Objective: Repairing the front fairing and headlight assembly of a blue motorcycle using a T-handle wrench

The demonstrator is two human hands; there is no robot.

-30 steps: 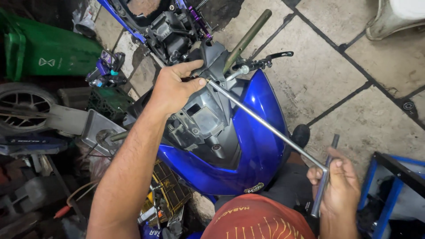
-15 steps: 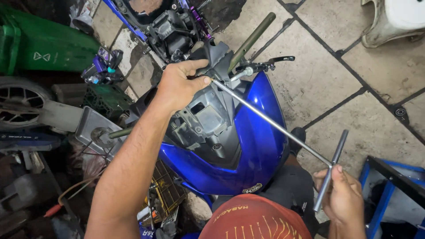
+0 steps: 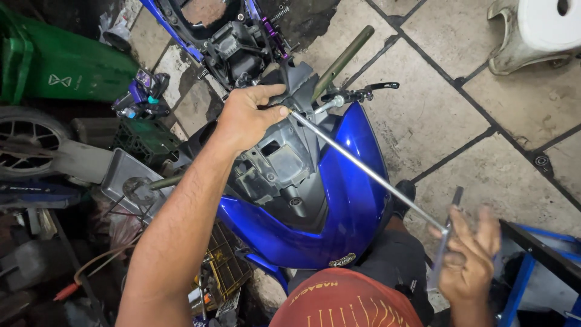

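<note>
Steel long-shafted T-handle wrench [image 3: 369,169] is engaged at the stripped blue motorcycle fairing [image 3: 354,200]; I judge the fastener unfinished: left hand [image 3: 248,118] fingers pinch its tip, right hand [image 3: 466,257] fingers wrap its crossbar, blurred.

A green bin [image 3: 66,66] stands at the upper left, with a wheel [image 3: 27,136] just below it and a dark green crate [image 3: 145,142] near that. A grey metal plate [image 3: 124,184] lies beside the crate. The tiled floor [image 3: 502,157] spreads to the right, where a white stool [image 3: 538,30] sits in the top corner and a blue frame [image 3: 538,266] stands at the lower right.
</note>
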